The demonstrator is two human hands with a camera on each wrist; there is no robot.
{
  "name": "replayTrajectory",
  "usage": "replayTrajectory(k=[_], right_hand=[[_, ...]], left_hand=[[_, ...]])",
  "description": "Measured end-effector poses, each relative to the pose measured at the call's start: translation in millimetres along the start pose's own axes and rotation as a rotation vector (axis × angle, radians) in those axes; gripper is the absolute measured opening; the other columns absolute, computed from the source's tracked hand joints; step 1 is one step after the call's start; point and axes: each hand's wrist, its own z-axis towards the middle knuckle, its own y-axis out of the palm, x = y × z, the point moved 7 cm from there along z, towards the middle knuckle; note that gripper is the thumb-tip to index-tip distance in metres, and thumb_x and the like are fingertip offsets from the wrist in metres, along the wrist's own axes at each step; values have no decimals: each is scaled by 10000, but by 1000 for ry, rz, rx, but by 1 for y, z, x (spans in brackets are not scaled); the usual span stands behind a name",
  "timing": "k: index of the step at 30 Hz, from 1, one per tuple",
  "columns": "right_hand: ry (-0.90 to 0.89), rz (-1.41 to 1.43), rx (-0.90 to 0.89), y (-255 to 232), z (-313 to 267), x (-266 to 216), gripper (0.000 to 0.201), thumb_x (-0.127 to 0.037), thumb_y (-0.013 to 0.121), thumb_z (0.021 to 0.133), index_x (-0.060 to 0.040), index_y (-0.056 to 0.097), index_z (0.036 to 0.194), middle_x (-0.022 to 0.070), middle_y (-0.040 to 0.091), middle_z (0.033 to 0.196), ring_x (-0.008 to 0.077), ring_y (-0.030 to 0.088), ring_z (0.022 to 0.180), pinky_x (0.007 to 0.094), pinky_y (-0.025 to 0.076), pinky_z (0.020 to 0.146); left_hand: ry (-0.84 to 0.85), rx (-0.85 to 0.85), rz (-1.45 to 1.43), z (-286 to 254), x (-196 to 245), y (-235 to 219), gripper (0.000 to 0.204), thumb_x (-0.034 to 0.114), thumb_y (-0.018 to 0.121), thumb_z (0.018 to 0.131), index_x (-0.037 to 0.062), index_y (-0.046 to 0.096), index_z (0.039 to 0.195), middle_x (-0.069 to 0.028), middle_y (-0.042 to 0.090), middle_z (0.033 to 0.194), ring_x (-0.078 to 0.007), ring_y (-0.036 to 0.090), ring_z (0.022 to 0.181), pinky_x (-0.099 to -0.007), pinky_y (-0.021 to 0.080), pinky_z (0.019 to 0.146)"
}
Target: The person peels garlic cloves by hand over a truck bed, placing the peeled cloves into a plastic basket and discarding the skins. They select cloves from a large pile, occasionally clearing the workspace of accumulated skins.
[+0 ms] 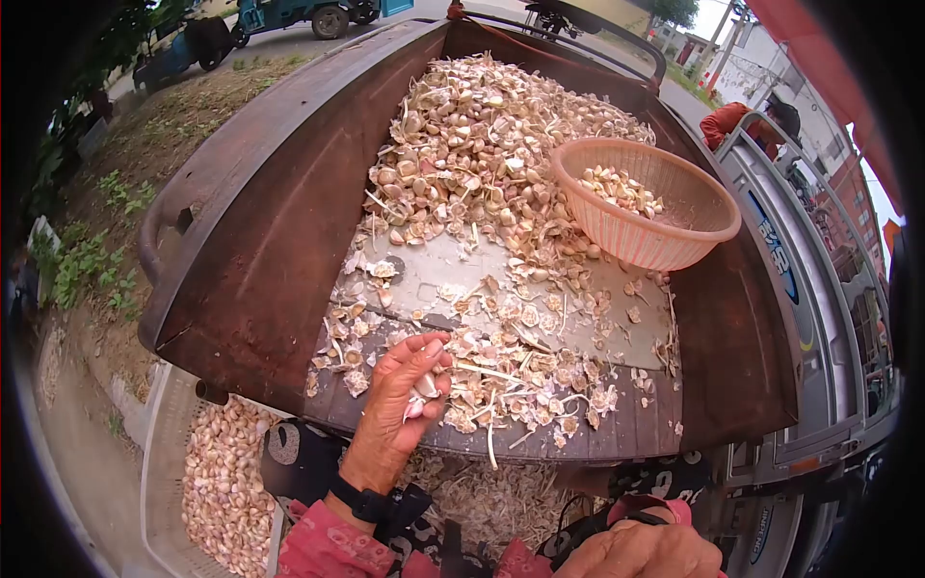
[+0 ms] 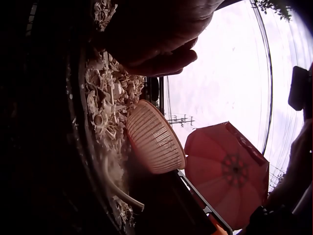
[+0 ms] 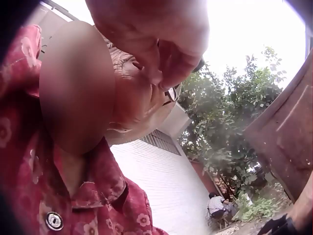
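My left hand [image 1: 400, 395] is raised over the near edge of the metal bed, its fingers curled round a few garlic cloves [image 1: 425, 387]. In the left wrist view that hand [image 2: 161, 36] is dark and its palm side is hidden. Low on the right of the head view, close to the camera, is my right hand [image 1: 641, 551], away from the garlic heap [image 1: 472, 135]. The right wrist view has the right hand [image 3: 151, 39] with fingers curled and tips together; anything small between them cannot be made out.
A pink plastic basket [image 1: 646, 241] with some cloves leans at the bed's right side. Papery skins and stems [image 1: 520, 376] lie scattered near the front edge. A white crate [image 1: 159, 462] of cloves stands below left. The bed's rusty side wall [image 1: 260, 231] rises on the left.
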Motion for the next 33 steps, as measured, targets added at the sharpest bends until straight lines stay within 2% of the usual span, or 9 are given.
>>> replayTrajectory(k=[3, 5, 6, 11, 16, 19, 23, 26, 33], right_hand=[[65, -2, 45, 0, -5, 12, 69, 19, 697, 836, 36, 668, 896, 279, 689, 953, 360, 705, 869, 404, 561, 736], [-599, -150, 6, 1, -11, 8, 63, 44, 668, 849, 28, 674, 910, 267, 694, 935, 347, 705, 823, 372, 566, 700], [-597, -155, 10, 0, -11, 6, 63, 44, 668, 849, 28, 674, 910, 267, 694, 935, 347, 705, 823, 372, 566, 700], [-99, -278, 152, -25, -2, -1, 85, 73, 648, 842, 42, 668, 919, 255, 687, 893, 323, 693, 755, 341, 561, 623], [53, -1466, 563, -187, 6, -49, 249, 27, 658, 868, -40, 678, 1107, 136, 640, 1191, 225, 615, 1089, 332, 504, 953], [146, -2036, 382, -235, 17, -35, 370, -5, 684, 805, -73, 674, 1169, 90, 644, 1214, 270, 560, 1159, 370, 474, 949], [532, -1504, 47, -258, -4, 91, 229, -31, 661, 860, -36, 675, 1089, 133, 661, 1042, 296, 611, 1015, 382, 491, 841], [583, -1716, -163, -293, -30, 157, 228, -12, 645, 830, -40, 682, 1054, 128, 621, 966, 293, 588, 956, 389, 472, 822], [629, -1757, -281, -300, -39, 174, 121, -17, 633, 793, -23, 633, 914, 119, 549, 962, 295, 515, 955, 410, 455, 784]], left_hand=[[-4, 4, -6, -3, 2, 3, 225, 140, 665, 927, 46, 609, 1124, -27, 638, 857, -72, 588, 638, -163, 418, 413], [-8, -12, -13, -3, 2, 3, 223, 139, 663, 928, 49, 606, 1123, -25, 635, 856, -73, 588, 645, -163, 422, 420], [-5, -8, -16, -3, 2, 3, 221, 138, 662, 928, 49, 606, 1123, -26, 635, 856, -75, 589, 644, -164, 421, 418], [-1, -10, -1, -3, 2, 2, 217, 138, 657, 931, 40, 606, 1117, -36, 640, 855, -84, 591, 638, -167, 418, 413], [4, 13, -57, -9, 1, 5, 217, 147, 649, 937, 31, 606, 1116, -39, 640, 852, -87, 595, 629, -171, 415, 403], [-9, -2, -52, -7, 2, 9, 216, 156, 648, 940, 28, 609, 1110, -36, 639, 850, -87, 597, 622, -173, 413, 396], [-18, -5, -54, -2, 1, 5, 212, 157, 648, 940, 30, 612, 1107, -34, 637, 847, -85, 593, 618, -174, 412, 390], [-9, 12, -41, -3, 4, 2, 214, 157, 651, 939, 34, 614, 1110, -31, 636, 847, -82, 592, 623, -172, 412, 391], [-5, 24, -23, -4, 7, 5, 224, 160, 655, 938, 38, 617, 1121, -26, 637, 862, -72, 588, 632, -162, 408, 405]])
